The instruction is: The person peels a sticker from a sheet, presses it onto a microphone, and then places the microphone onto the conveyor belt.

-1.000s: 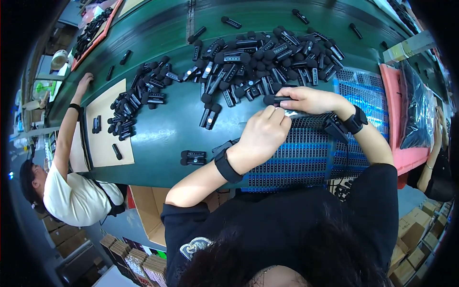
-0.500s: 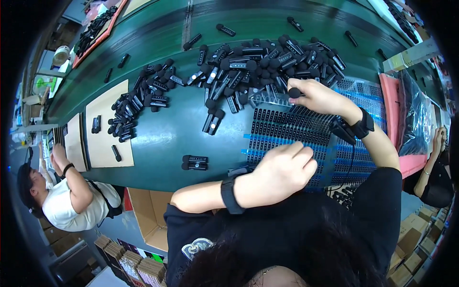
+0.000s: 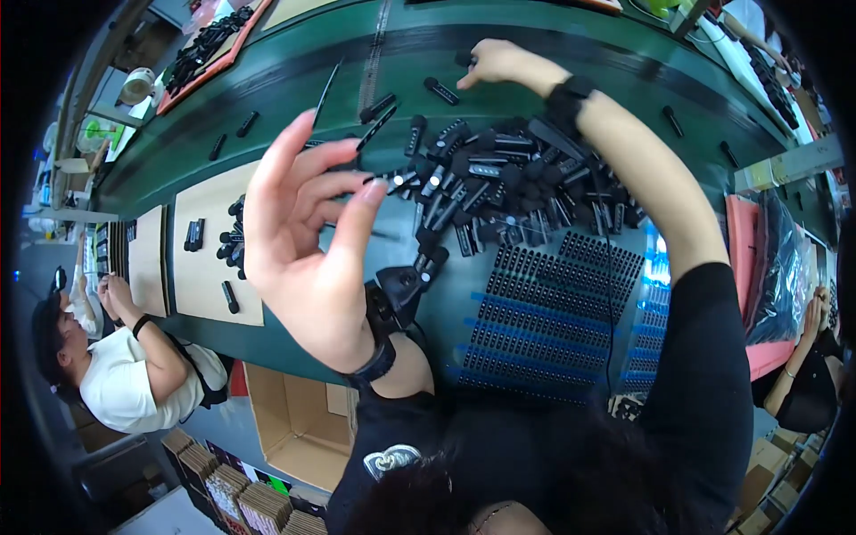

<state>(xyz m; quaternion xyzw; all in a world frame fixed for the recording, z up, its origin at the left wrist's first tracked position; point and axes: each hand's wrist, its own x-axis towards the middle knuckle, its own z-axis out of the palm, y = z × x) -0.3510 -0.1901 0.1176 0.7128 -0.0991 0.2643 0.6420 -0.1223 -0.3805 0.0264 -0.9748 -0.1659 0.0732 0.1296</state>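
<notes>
A blue plastic tray (image 3: 571, 330) with rows of slots sits at the near edge of the green tabletop (image 3: 294, 80), most slots filled with small black cylindrical parts standing in rows. Just beyond it lies a loose heap of black plastic cylindrical parts (image 3: 508, 183), spreading toward the middle. Brown cardboard sheets (image 3: 209, 267) at the left edge carry a few more black pieces. The left hand (image 3: 308, 241) is raised above the tabletop, fingers spread wide, holding nothing. The right hand (image 3: 495, 64) reaches past the heap to the far side, fingertips pinching a single small black part (image 3: 464, 61).
</notes>
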